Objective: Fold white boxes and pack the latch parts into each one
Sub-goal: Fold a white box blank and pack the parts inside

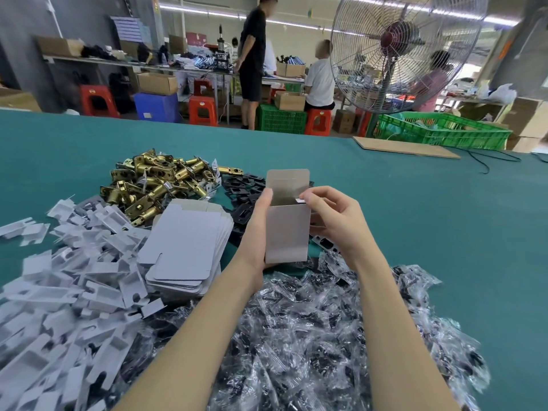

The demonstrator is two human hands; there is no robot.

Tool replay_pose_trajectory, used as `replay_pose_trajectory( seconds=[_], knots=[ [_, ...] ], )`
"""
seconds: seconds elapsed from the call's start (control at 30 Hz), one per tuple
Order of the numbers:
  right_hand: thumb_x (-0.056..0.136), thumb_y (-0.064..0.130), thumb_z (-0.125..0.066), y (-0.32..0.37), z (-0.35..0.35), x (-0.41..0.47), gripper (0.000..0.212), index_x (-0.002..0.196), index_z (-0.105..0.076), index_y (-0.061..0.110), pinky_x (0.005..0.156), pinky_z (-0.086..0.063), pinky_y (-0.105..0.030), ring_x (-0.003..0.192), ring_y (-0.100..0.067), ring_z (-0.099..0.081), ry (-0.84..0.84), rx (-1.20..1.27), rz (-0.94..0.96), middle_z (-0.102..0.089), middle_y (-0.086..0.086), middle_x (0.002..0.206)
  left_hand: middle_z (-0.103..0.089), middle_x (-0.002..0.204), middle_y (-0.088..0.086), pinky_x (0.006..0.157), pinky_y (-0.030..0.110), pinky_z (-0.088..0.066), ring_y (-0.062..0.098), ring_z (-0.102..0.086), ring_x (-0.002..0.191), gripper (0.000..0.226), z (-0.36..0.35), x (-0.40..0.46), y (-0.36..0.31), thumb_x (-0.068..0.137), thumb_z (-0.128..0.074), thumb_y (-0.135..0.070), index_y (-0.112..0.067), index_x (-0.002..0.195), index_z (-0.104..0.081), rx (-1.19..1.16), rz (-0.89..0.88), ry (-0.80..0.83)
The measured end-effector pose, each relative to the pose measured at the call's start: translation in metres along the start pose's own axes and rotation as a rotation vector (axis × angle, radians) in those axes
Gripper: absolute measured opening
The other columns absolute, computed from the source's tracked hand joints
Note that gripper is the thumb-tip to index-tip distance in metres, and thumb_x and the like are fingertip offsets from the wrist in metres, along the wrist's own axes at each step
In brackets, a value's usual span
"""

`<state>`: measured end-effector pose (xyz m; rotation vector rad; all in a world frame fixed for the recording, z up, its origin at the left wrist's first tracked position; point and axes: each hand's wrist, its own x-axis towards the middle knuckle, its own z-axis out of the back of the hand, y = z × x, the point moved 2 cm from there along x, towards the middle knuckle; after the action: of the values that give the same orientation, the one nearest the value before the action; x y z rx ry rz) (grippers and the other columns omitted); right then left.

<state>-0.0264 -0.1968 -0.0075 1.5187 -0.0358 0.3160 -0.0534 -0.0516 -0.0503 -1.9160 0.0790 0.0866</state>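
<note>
Cardboard box (287, 229), white and upright with its top flap open, is held above the green table (444, 221). Left hand (257, 229) wraps its side; right hand (332, 216) pinches the top edge. Left of the box lie flat box blanks (184, 247); beyond them, brass latches (154, 180); nearer than the box, bagged parts (311, 327).

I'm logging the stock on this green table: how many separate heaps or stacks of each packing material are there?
Brass-coloured metal latch bolts: 1 heap
Black metal strike plates: 1 heap
White folded card inserts: 1 heap
Flat white cardboard box blanks: 1 stack
Clear plastic screw packets: 1 heap
Total: 5
</note>
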Motion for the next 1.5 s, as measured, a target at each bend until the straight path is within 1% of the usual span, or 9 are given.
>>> replay_pose_trajectory(
  seconds=[0.13,0.3,0.5,0.9,1.0,1.1,1.2,1.37,1.5],
  knots=[
    [0.099,0.014,-0.065,0.005,-0.007,0.001,0.006,0.096,-0.063,0.018,0.07,-0.056,-0.036,0.077,-0.014,-0.063,-0.001,0.006,0.08,-0.072,0.002,0.086,-0.07,0.083,0.002,0.08,0.044,-0.053,0.018,-0.067,0.071,0.039,0.0,0.001,-0.002,0.076,-0.054,-0.061,-0.029,0.084,-0.075,-0.037,0.011,-0.009],
    [0.103,0.013,-0.058,0.007,-0.012,0.003,0.03,0.122,-0.063,0.036,0.079,-0.058,-0.034,0.09,-0.01,-0.068,0.089,-0.001,0.101,-0.074,0.006,0.097,-0.072,0.084,0.003,0.081,0.045,-0.053,0.017,-0.068,0.071,0.036,0.003,0.003,0.0,0.074,-0.052,-0.058,-0.032,0.077,-0.077,-0.074,0.004,-0.008],
    [0.096,0.0,-0.05,0.007,-0.012,0.002,0.04,0.083,-0.066,0.034,0.065,-0.047,-0.022,0.077,-0.004,-0.06,0.071,0.104,0.041,-0.071,0.01,0.089,-0.071,0.087,0.002,0.073,0.039,-0.056,0.017,-0.068,0.076,0.05,0.0,0.004,0.002,0.075,-0.053,-0.06,-0.023,0.103,-0.07,-0.005,0.021,-0.016],
    [0.096,-0.004,-0.044,0.009,-0.022,0.004,0.046,0.089,-0.075,0.029,0.059,-0.047,-0.018,0.074,-0.006,-0.062,0.109,0.218,-0.006,-0.074,0.007,0.092,-0.074,0.092,0.004,0.076,0.04,-0.056,0.019,-0.071,0.081,0.054,0.001,0.002,-0.001,0.077,-0.054,-0.065,-0.024,0.108,-0.072,-0.011,0.022,-0.001],
    [0.091,-0.008,-0.043,0.012,-0.019,0.006,0.052,0.07,-0.076,0.025,0.049,-0.044,-0.014,0.063,-0.001,-0.062,0.066,0.187,-0.019,-0.074,0.009,0.081,-0.075,0.088,0.002,0.068,0.035,-0.059,0.018,-0.072,0.077,0.053,-0.001,0.0,-0.001,0.076,-0.055,-0.069,-0.026,0.1,-0.073,0.054,0.013,0.001],
    [0.09,-0.008,-0.043,0.007,-0.018,0.008,0.049,0.063,-0.073,0.02,0.053,-0.048,-0.021,0.068,-0.012,-0.063,-0.05,0.243,-0.062,-0.073,0.001,0.078,-0.077,0.089,0.0,0.075,0.037,-0.061,0.018,-0.074,0.081,0.052,-0.004,-0.002,0.0,0.074,-0.057,-0.079,-0.033,0.088,-0.077,0.135,-0.004,0.002],
    [0.09,0.0,-0.045,0.003,-0.023,0.013,0.041,0.066,-0.073,0.016,0.065,-0.051,-0.032,0.079,-0.023,-0.062,-0.12,0.302,-0.116,-0.072,-0.007,0.081,-0.078,0.098,0.0,0.085,0.043,-0.06,0.018,-0.075,0.091,0.054,-0.003,-0.005,-0.001,0.08,-0.053,-0.083,-0.039,0.098,-0.076,0.155,-0.039,0.036],
    [0.084,0.044,-0.052,0.007,-0.02,0.012,0.035,0.071,-0.078,0.024,0.067,-0.047,-0.031,0.068,-0.01,-0.063,0.031,0.218,-0.146,-0.074,0.003,0.082,-0.073,0.115,0.006,0.088,0.043,-0.061,0.022,-0.071,0.104,0.058,-0.001,-0.005,0.004,0.076,-0.085,-0.04,-0.023,0.126,-0.061,0.197,-0.081,0.008],
    [0.093,0.029,-0.073,0.003,-0.015,0.008,0.01,0.086,-0.073,0.023,0.059,-0.048,-0.017,0.076,-0.008,-0.062,0.136,0.055,-0.039,-0.071,0.006,0.089,-0.074,0.109,0.008,0.082,0.04,-0.06,0.023,-0.07,0.097,0.038,0.003,-0.001,0.008,0.084,-0.082,-0.022,-0.022,0.119,-0.066,0.163,-0.082,-0.037]
  ],
)
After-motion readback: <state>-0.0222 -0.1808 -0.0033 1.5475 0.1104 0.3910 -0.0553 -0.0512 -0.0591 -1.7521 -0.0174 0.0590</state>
